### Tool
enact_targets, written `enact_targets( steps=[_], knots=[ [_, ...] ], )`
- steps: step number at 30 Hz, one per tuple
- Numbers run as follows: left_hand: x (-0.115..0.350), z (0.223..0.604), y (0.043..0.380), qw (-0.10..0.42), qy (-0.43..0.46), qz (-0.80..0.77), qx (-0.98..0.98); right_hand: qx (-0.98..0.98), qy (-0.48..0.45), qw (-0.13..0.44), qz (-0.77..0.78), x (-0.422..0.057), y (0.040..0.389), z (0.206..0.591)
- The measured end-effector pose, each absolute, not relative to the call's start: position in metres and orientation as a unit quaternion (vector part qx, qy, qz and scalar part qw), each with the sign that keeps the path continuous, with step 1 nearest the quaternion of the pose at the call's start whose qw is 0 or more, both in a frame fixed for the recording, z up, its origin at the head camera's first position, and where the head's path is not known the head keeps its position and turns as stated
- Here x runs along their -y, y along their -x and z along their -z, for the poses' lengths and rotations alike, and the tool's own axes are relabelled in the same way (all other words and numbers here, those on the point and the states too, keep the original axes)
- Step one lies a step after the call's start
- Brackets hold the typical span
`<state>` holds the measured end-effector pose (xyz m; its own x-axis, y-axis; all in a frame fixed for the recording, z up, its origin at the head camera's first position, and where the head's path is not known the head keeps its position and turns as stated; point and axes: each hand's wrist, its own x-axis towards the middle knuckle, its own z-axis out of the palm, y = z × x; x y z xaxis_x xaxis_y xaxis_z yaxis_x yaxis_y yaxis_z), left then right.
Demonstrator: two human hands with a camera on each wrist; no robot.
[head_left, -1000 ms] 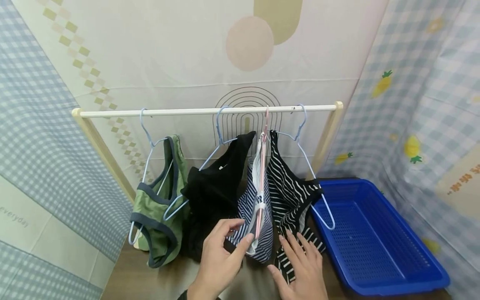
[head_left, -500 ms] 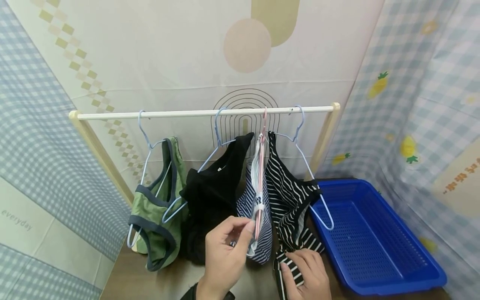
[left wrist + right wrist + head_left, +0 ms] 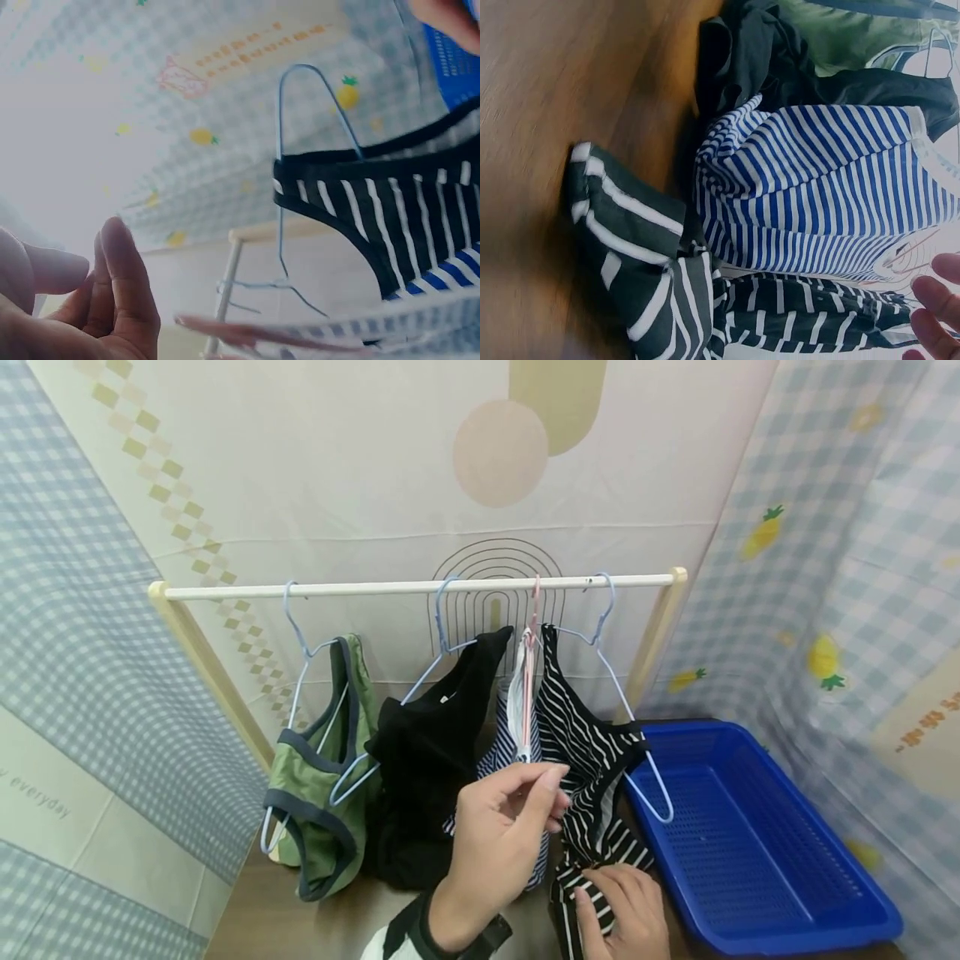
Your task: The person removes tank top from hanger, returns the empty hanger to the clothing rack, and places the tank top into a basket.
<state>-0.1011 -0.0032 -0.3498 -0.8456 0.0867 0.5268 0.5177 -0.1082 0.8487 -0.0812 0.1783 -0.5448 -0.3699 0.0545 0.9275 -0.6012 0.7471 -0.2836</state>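
Observation:
In the head view my left hand (image 3: 502, 839) is raised in front of the pink hanger (image 3: 528, 702), hiding the lower part of the blue-and-white striped top (image 3: 817, 195). The left wrist view shows a gap between its thumb and bent fingers (image 3: 120, 262), with nothing in it. My right hand (image 3: 626, 914) is low, over the bunched lower part of the black-and-white striped tank top (image 3: 596, 752). Its fingers (image 3: 937, 300) are slightly bent near the cloth in the right wrist view, without a visible grip. That tank top hangs from a blue hanger (image 3: 648, 760).
A white rail (image 3: 360, 588) bears the hangers. Further left hang a black top (image 3: 427, 743) and a green top with grey trim (image 3: 311, 827). A blue plastic basket (image 3: 840, 868) stands at the right on the brown wooden table (image 3: 247, 910).
My left hand has left the hem of the blue-and-white striped top and risen to the right. My right hand has drawn its spread fingers in over the tank top's lower part.

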Motion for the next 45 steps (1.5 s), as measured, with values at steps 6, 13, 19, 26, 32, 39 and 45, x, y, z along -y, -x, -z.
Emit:
enact_targets(
  steps=[6,13,19,26,32,39,45],
  knots=[
    [-0.01,0.332,0.114,0.105,0.225,0.704,0.665,0.779,-0.183,0.525,-0.288,-0.192,0.084,0.543],
    [-0.017,0.327,0.133,0.084,0.213,0.695,0.682,0.801,-0.167,0.5,-0.284,-0.194,0.08,0.546],
    [-0.025,0.314,0.146,0.077,0.213,0.68,0.697,0.79,-0.149,0.52,-0.29,-0.198,0.079,0.551],
    [-0.028,0.292,0.16,-0.026,0.185,0.683,0.706,0.772,-0.144,0.542,-0.301,-0.198,0.08,0.555],
    [-0.034,0.278,0.169,-0.122,0.134,0.707,0.684,0.763,-0.165,0.551,-0.294,-0.2,0.084,0.554],
    [-0.055,0.277,0.186,-0.171,0.074,0.708,0.681,0.77,-0.188,0.54,-0.283,-0.205,0.087,0.549],
    [-0.068,0.269,0.194,-0.184,0.07,0.702,0.685,0.78,-0.174,0.535,-0.275,-0.205,0.085,0.552]
  ],
)
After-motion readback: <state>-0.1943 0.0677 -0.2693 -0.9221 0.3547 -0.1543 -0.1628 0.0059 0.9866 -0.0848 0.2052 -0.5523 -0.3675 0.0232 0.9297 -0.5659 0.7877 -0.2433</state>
